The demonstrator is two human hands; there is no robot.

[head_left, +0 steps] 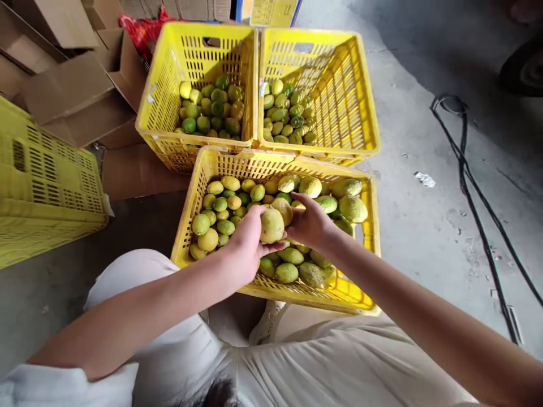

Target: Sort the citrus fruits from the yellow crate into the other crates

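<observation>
My left hand (250,240) is closed around a round, pale yellow-green lemon (272,225) above the front yellow crate (182,243). Just behind that fruit, a second lemon (283,210) sits between the fingers of my right hand (309,222), partly covered by the first. Both hands are close together over the middle of the crate. Many green and yellow lemons lie beneath them, smaller ones (201,224) on the left and larger ones (353,209) on the right. My palms face inward, so some fingertips are hidden.
Two more yellow crates, left (148,113) and right (371,124), stand behind, each holding lemons. Another yellow crate (46,198) is at far left. Flattened cardboard (72,90) and a red bag (144,31) lie behind it. A black cable (464,175) runs along the right floor.
</observation>
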